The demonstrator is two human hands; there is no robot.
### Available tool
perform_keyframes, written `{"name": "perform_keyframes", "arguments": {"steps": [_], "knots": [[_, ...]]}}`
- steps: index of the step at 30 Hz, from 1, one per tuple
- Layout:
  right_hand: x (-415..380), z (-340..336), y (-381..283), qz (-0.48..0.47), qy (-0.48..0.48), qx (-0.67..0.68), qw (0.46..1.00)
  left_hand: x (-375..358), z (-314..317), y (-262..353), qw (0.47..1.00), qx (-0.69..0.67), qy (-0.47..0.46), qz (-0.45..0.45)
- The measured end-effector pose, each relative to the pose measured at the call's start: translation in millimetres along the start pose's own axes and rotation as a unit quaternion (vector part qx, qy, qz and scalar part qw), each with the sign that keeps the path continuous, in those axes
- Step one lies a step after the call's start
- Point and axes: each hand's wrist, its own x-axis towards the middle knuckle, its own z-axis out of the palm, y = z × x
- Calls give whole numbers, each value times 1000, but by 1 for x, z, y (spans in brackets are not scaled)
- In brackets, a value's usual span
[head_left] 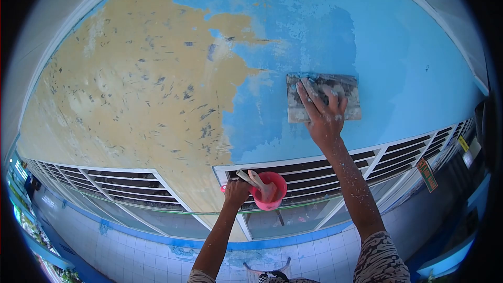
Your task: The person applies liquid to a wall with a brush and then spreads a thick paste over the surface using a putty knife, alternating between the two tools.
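My right hand (326, 118) presses a flat rectangular plate (350, 102), smeared grey and white like a putty spreader, against the blue part of the wall (387, 73). Its fingers are spread across the plate's face, and the arm is flecked with white. Lower down, my left hand (237, 193) is closed around the handle of a pink plastic dipper (283, 191). Inside the dipper stand a paintbrush (266, 188) with a pale handle and another pale-handled tool (244, 176), whose lower end is hidden.
Tan bare wall (131, 73) with dark scrape marks fills the left side. Slatted vents (309, 178) with white frames run below the painted area, above glass windows. White tiles (157, 262) lie lower down. A small sign (427, 174) hangs at the right.
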Motion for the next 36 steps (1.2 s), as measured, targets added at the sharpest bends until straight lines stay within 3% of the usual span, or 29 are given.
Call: {"name": "perform_keyframes", "arguments": {"steps": [8, 14, 17, 20, 23, 32, 36], "knots": [[-25, 8, -9, 18, 1, 40, 999, -2, -1, 0, 999, -24, 41, -6], [40, -4, -9, 17, 26, 59, 998, -3, -4, 3, 999, -21, 18, -23], [12, -5, -12, 16, -2, 42, 999, -6, -4, 5, 998, -48, 22, -39], [14, 10, -8, 5, 30, 2, 1000, -6, -11, 9, 998, -41, 31, -38], [89, -5, -11, 26, 64, 33, 997, -9, -9, 5, 998, -29, 42, -28], [12, 1, -18, 21, 37, 14, 999, -7, -12, 6, 998, -38, 9, -50], [68, -10, -15, 18, 45, 40, 998, -7, -7, 0, 997, -66, 4, -29]]}}
